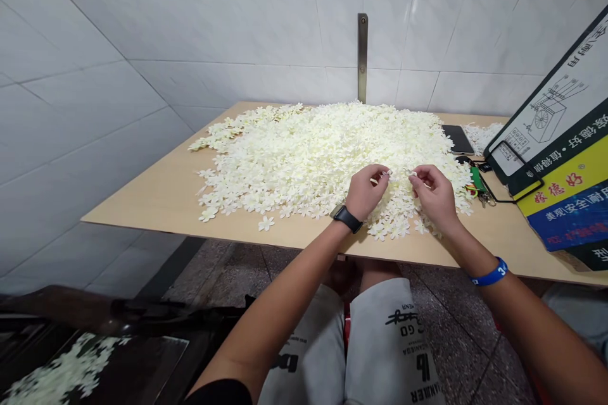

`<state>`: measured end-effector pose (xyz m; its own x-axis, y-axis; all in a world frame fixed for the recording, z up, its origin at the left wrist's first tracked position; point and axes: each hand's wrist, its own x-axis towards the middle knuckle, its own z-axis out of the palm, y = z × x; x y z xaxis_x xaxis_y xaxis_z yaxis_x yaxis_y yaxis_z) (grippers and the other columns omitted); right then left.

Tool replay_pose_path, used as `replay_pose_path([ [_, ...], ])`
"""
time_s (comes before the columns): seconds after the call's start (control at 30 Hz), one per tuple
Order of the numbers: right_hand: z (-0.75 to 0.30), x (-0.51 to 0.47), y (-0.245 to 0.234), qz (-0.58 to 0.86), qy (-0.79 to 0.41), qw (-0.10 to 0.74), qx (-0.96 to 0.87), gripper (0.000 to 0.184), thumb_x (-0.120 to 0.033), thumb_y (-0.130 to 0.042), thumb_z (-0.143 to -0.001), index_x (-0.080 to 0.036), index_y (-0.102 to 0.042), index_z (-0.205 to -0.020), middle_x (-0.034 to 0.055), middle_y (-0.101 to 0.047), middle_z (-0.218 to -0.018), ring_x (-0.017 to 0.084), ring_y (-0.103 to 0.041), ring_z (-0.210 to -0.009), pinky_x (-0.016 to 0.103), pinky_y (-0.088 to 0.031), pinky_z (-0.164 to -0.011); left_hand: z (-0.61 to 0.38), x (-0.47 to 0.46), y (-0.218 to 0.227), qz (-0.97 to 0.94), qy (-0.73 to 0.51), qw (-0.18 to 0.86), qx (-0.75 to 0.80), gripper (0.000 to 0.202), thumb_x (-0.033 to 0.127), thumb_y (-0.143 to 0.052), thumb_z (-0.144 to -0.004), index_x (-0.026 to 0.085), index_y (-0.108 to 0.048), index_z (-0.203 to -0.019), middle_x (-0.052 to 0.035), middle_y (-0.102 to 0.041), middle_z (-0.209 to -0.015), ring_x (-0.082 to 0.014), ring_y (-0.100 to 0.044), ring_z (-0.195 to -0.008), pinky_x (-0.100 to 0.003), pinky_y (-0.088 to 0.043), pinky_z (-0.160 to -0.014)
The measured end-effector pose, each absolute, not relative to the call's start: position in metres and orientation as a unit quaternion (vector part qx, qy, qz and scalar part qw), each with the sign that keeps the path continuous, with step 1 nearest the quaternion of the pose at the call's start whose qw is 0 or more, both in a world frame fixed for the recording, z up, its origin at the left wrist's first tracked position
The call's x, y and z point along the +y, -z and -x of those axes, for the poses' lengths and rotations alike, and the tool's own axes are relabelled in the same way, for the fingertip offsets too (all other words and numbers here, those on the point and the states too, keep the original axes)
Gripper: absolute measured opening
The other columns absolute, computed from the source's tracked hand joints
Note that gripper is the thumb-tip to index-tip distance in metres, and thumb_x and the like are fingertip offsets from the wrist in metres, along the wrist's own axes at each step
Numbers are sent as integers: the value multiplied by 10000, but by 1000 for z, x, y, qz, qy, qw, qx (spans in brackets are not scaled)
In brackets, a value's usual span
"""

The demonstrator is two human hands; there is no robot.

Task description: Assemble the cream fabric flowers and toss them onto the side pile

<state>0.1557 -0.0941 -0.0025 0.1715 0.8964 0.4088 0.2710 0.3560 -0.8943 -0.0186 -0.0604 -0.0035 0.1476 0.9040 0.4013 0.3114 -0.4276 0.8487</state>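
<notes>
Near front edge of table point(142, 212), heap of small cream blossoms point(308, 164) right under my hands: left hand point(365, 193), right hand point(434, 196) facing, fingertips point(382, 171) pinched nearly shut, small gap between hands; can't tell if holding blossom.

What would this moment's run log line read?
view: head | left hand: over cream-white blossom pile, black watch | right hand: over pile, blue wristband | surface: pale wooden tabletop
</notes>
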Motion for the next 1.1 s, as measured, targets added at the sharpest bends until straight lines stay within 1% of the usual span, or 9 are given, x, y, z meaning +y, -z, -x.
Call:
replay_pose_path([
  [0.1,-145,-102,-4,502,-259,596,-571,162,-365,-684,-854,-223,-633,-912,3,-574,-817,152,-522,-709,288,-430,-628,30,-70,8,-645,-491,342,476,135,282,-634,-883,187,-725,-912,-57,-754,-899,-162,-668,-793,-282,-524,-737],
  [0.23,-125,-112,-2,493,-317,599,-545,226,-432,-695,-851,-224,-611,-881,-16,-555,-744,136,-491,-633,273,-401,-572,38,-83,16,-615,-505,364,485,162,340,-678,-860,184,-720,-845,-40,-751,-842,-161,-665,-767,-285,-512,-739],
  [0.37,-116,-123,19,484,-375,610,-503,277,-466,-720,-846,-219,-601,-884,-31,-550,-696,116,-471,-577,260,-381,-532,44,-96,19,-598,-509,397,475,160,331,-680,-849,177,-717,-830,-36,-748,-832,-154,-662,-766,-279,-515,-751],
  [0.57,-120,-131,41,482,-418,592,-493,302,-473,-753,-832,-222,-599,-900,-31,-579,-702,116,-509,-581,245,-387,-516,45,-104,23,-583,-512,431,461,128,266,-658,-846,171,-741,-865,-43,-768,-882,-147,-680,-789,-274,-531,-785],
  [0.7,-118,-129,43,472,-425,585,-504,272,-442,-749,-843,-219,-614,-922,-37,-571,-706,112,-519,-588,245,-410,-529,44,-104,24,-573,-509,445,463,149,306,-706,-821,160,-728,-805,-31,-739,-780,-125,-631,-691,-247,-492,-679],
  [0.83,-119,-131,42,457,-416,613,-493,242,-376,-773,-823,-220,-630,-942,-46,-564,-736,98,-535,-615,233,-425,-550,45,-105,24,-569,-503,460,459,215,364,-716,-830,158,-700,-769,-19,-710,-714,-106,-573,-616,-242,-452,-625],
  [0.9,-120,-133,40,457,-424,615,-482,259,-377,-787,-802,-222,-628,-935,-49,-564,-728,97,-539,-616,230,-430,-551,45,-105,25,-582,-502,450,454,242,384,-689,-860,165,-682,-758,-15,-705,-707,-114,-584,-625,-251,-459,-641],
  [1.0,-119,-137,38,467,-443,605,-469,295,-413,-800,-774,-217,-626,-909,-43,-582,-710,99,-542,-605,234,-440,-553,44,-103,29,-619,-509,383,460,215,358,-648,-901,174,-677,-792,-19,-716,-760,-144,-646,-732,-275,-496,-728],
  [1.1,-118,-140,38,479,-437,614,-450,323,-432,-812,-751,-211,-633,-905,-29,-613,-725,100,-547,-605,237,-448,-556,45,-101,33,-668,-497,300,465,106,220,-618,-909,190,-717,-933,-44,-760,-958,-171,-683,-870,-301,-526,-799],
])
